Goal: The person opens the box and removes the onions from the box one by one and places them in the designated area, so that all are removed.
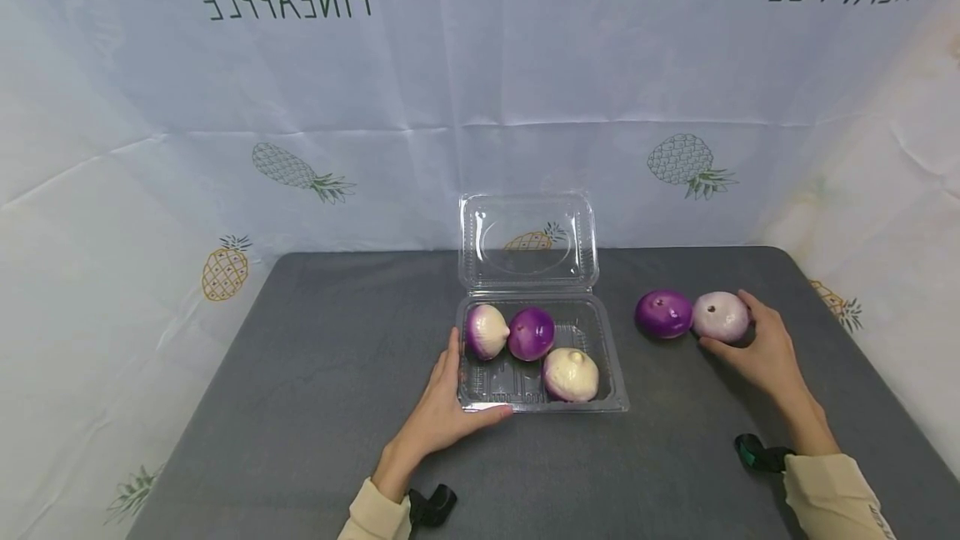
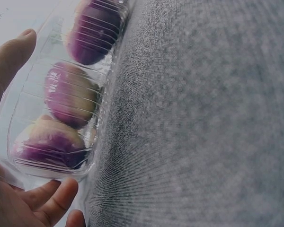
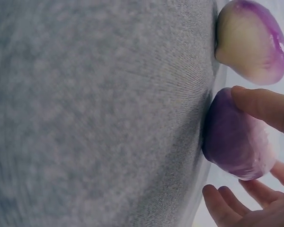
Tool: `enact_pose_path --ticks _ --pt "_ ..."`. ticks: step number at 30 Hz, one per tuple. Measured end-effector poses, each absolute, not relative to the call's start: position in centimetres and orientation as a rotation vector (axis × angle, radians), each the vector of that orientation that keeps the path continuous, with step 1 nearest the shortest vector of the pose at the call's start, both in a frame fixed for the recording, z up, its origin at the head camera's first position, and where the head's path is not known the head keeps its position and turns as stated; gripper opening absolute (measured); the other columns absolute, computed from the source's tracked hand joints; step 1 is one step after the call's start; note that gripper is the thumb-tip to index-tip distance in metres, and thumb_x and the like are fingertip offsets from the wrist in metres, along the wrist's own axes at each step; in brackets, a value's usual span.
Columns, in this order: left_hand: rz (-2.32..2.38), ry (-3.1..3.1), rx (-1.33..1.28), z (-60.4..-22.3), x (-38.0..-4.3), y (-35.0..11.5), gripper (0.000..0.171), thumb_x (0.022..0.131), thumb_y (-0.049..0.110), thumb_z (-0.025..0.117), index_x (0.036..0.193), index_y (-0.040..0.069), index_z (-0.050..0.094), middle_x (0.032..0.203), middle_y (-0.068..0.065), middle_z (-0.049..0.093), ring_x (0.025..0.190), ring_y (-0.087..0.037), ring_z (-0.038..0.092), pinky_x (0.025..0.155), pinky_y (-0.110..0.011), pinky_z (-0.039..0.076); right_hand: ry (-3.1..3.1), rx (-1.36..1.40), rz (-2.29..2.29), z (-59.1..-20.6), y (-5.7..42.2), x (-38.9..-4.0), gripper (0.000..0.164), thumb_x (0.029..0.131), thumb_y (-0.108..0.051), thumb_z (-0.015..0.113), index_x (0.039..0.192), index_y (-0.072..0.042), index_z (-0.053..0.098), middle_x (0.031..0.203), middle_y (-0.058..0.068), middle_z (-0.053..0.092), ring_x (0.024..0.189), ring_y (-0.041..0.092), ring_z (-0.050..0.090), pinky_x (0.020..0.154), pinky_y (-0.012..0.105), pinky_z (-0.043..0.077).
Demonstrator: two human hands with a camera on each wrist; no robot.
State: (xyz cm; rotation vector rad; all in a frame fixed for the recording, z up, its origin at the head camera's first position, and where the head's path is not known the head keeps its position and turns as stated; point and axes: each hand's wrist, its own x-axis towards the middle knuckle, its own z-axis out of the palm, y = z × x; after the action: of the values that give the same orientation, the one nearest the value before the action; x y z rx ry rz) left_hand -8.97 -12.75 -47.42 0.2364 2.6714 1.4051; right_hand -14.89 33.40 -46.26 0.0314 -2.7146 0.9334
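My left hand [image 1: 441,408] rests at the near left corner of a clear plastic clamshell box [image 1: 617,373], fingers along its left side and thumb along its front edge. Inside lie three glossy turnips: a purple-and-cream one [image 1: 487,332] on its side, a purple one [image 1: 532,334], and a cream-topped one [image 1: 572,375] with its nub upward. To the right, my right hand [image 1: 765,352] holds a pale lilac turnip [image 3: 239,137] between thumb and fingers, close over the cloth. Beside it sits a darker purple turnip [image 1: 664,314], its cream underside showing in the right wrist view.
The box's transparent lid [image 1: 528,242] stands raised at the back, near a pineapple-printed curtain [image 1: 405,90]. Grey cloth [image 1: 337,373] covers the table, whose far edge meets the curtain. Black straps with small devices [image 1: 431,507] sit at both wrists.
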Motion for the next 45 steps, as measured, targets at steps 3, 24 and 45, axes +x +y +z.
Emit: enact_pose_path --ticks 3,24,45 --pt "1.402 2.668 0.232 -47.4 -9.0 -12.7 0.138 0.071 0.057 0.089 0.166 0.015 -0.002 0.168 -0.02 0.023 0.148 -0.039 0.039 0.119 -0.06 0.034 -2.717 0.026 0.939 -46.0 33.4 -14.8 0.095 0.078 -0.012 0.084 0.152 0.014 0.03 0.137 0.047 0.04 0.12 0.058 0.043 0.091 0.073 0.035" --pt "1.41 2.663 0.241 -47.3 -9.1 -12.7 0.138 0.071 0.057 0.089 0.166 0.013 -0.001 0.17 -0.019 0.018 0.157 -0.038 0.022 0.123 -0.06 0.028 -2.597 0.019 0.976 -42.1 30.5 -14.2 0.081 0.085 -0.016 0.081 0.153 0.003 0.04 0.143 0.042 0.045 0.116 0.063 0.052 0.095 0.074 0.041" --pt "1.419 2.679 0.26 -47.4 -9.0 -12.8 0.139 0.07 0.054 0.09 0.165 0.007 0.001 0.168 -0.019 0.025 0.155 -0.037 0.027 0.122 -0.059 0.031 -2.505 0.258 1.18 -40.7 24.0 -13.6 0.07 0.085 -0.011 0.082 0.147 -0.003 0.052 0.145 0.027 0.055 0.125 0.045 0.054 0.104 0.063 0.049"
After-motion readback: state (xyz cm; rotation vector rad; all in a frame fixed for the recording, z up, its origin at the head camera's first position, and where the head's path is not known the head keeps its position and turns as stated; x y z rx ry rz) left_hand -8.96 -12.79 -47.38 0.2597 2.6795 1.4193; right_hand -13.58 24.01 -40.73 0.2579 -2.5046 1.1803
